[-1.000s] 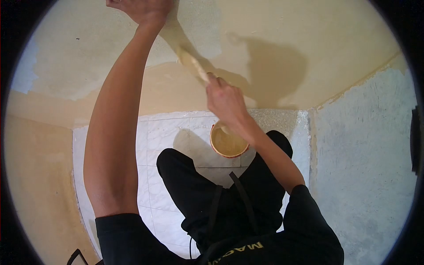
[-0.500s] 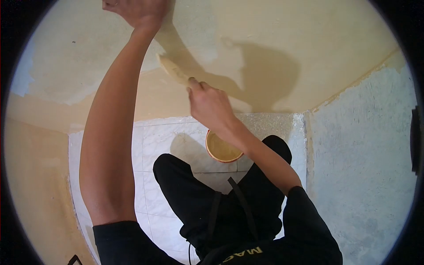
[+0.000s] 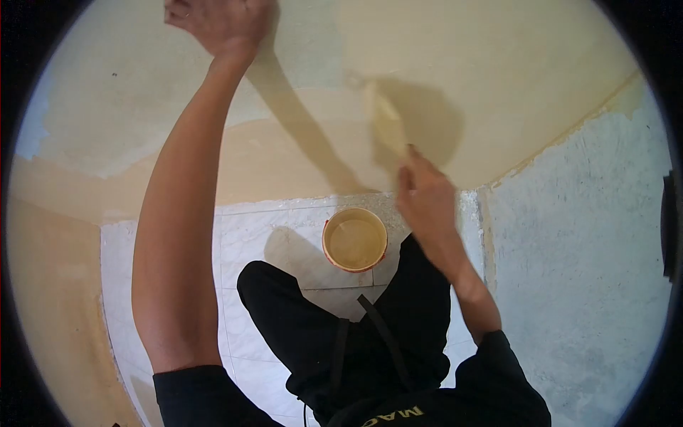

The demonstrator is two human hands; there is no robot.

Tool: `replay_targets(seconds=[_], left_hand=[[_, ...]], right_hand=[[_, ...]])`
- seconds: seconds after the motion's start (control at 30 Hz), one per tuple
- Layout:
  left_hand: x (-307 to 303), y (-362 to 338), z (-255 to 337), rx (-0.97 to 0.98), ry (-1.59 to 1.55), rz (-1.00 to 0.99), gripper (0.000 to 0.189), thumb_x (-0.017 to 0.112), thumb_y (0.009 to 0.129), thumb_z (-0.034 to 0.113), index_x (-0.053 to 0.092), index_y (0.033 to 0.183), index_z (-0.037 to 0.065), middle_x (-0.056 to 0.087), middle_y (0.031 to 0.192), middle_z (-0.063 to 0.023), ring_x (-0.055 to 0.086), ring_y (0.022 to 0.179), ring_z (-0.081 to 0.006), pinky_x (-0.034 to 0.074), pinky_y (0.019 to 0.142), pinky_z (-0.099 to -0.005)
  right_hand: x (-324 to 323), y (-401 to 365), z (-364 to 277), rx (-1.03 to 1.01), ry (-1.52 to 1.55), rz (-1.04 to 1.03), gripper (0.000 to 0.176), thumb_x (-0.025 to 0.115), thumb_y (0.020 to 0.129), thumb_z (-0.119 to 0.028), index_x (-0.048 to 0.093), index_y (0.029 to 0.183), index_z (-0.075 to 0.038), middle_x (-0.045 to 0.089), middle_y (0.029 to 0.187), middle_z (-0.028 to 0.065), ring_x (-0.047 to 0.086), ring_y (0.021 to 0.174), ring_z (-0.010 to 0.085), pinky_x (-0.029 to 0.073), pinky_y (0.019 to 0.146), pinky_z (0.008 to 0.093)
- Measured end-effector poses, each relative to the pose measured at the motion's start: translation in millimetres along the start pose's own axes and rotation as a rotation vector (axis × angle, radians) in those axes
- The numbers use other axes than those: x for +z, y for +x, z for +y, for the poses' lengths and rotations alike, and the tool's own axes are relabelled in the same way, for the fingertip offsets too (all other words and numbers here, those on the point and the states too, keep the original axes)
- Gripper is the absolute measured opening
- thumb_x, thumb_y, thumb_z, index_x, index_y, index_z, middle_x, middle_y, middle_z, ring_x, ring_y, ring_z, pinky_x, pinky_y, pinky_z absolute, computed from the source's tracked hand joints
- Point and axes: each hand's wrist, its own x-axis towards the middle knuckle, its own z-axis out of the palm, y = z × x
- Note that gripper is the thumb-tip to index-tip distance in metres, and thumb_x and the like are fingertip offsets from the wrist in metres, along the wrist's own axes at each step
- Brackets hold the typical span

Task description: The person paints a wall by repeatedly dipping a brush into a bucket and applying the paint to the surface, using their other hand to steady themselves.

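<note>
My right hand is closed around the handle of a paintbrush. The brush is blurred by motion; its pale, paint-coated bristles point up against the cream-painted wall. High on the left, my left hand rests on the wall with its fingers spread, partly cut off by the top of the view. Below and left of my right hand, a small round bucket of cream-yellow paint stands on the floor, with a reddish edge.
White marbled tiles cover the floor, meeting the wall along a rough speckled strip. A grey-blue, patchy wall rises on the right, and a tan wall on the left. My knees, in black trousers, flank the bucket.
My right hand and the brush have swung to the right along the wall, so the bucket now shows whole. My left hand has stayed in place on the wall.
</note>
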Motion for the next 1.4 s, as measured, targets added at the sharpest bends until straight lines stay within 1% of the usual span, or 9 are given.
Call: replay_targets(seconds=[0.1,0.13,0.33,0.43,0.63,0.77,1.1,1.23,1.4], left_hand=[[3.6,-0.5,-5.6,-0.017,0.007,-0.032,0.066,0.042,0.094,0.038,0.028,0.152,0.009,0.019,0.159,-0.013,0.017,0.145,-0.033,0.012,0.114,-0.0532],[13.4,3.0,-24.2,0.08,0.062,0.079,0.063,0.045,0.086,0.048,0.046,0.132,0.005,0.04,0.137,-0.0216,0.036,0.116,-0.0376,0.027,0.096,-0.0539],[3.5,4.6,-11.5,0.019,-0.074,0.001,0.061,0.045,0.088,0.045,0.041,0.134,0.006,0.031,0.14,-0.0202,0.027,0.124,-0.0367,0.019,0.101,-0.0555],[4.9,5.1,-14.9,0.052,-0.099,0.018,0.06,0.044,0.089,0.046,0.042,0.135,0.008,0.032,0.141,-0.0178,0.025,0.126,-0.0355,0.018,0.101,-0.0544],[6.6,3.8,-12.7,0.031,-0.095,0.032,0.058,0.044,0.09,0.047,0.043,0.136,0.011,0.033,0.142,-0.0165,0.027,0.128,-0.033,0.017,0.103,-0.0544],[20.6,2.1,-31.2,0.072,0.012,0.041,0.058,0.045,0.09,0.05,0.046,0.137,0.015,0.038,0.141,-0.015,0.03,0.128,-0.0336,0.019,0.104,-0.0544],[19.8,1.8,-33.7,0.096,0.042,0.071,0.057,0.043,0.092,0.051,0.05,0.135,0.015,0.042,0.14,-0.0148,0.033,0.128,-0.0342,0.021,0.103,-0.0555],[13.7,3.5,-22.3,0.064,-0.057,0.104,0.059,0.041,0.092,0.051,0.05,0.135,0.012,0.041,0.14,-0.0155,0.032,0.129,-0.034,0.021,0.103,-0.0555],[13.3,3.8,-21.4,0.052,-0.025,0.088,0.062,0.038,0.093,0.053,0.049,0.136,0.009,0.041,0.141,-0.0161,0.031,0.13,-0.0339,0.021,0.103,-0.0558]], right_hand=[[42.6,11.6,-35.7,-0.012,0.131,-0.29,0.03,0.053,0.088,-0.006,0.058,0.116,0.003,0.065,0.086,0.0205,0.066,0.075,0.0361,0.055,0.067,0.0451],[55.1,20.1,-51.2,-0.005,0.177,-0.296,0.031,0.054,0.087,-0.006,0.058,0.116,0.004,0.065,0.085,0.0217,0.066,0.074,0.0363,0.055,0.067,0.045],[58.1,31.7,2.1,0.145,0.164,-0.392,0.026,0.054,0.085,-0.006,0.063,0.108,0.003,0.064,0.081,0.0237,0.066,0.071,0.037,0.053,0.065,0.0462],[11.6,4.6,87.9,0.216,0.319,-0.068,0.015,0.056,0.085,-0.004,0.064,0.097,-0.002,0.064,0.077,0.0191,0.061,0.063,0.0377,0.047,0.059,0.0412],[-84.1,-24.7,134.6,0.586,-0.098,-0.033,0.013,0.055,0.089,-0.008,0.061,0.091,0.003,0.062,0.073,0.028,0.062,0.071,0.0462,0.047,0.058,0.0501],[-95.5,-55.5,163.3,0.734,-0.237,0.122,0.018,0.054,0.091,-0.01,0.062,0.099,0.004,0.058,0.072,0.0282,0.059,0.065,0.0438,0.044,0.056,0.046],[-68.2,-64.1,170.0,0.62,-0.179,0.366,0.022,0.048,0.099,-0.015,0.061,0.109,-0.001,0.061,0.078,0.025,0.06,0.073,0.0431,0.047,0.063,0.0482],[-58.5,-57.4,169.8,0.517,-0.091,0.482,0.025,0.048,0.1,-0.015,0.057,0.12,-0.002,0.06,0.095,0.0226,0.062,0.077,0.0395,0.048,0.065,0.0465],[-43.5,-51.0,184.3,0.511,-0.069,0.407,0.03,0.051,0.099,-0.014,0.055,0.126,-0.001,0.055,0.095,0.0208,0.058,0.076,0.0342,0.047,0.065,0.0424]])
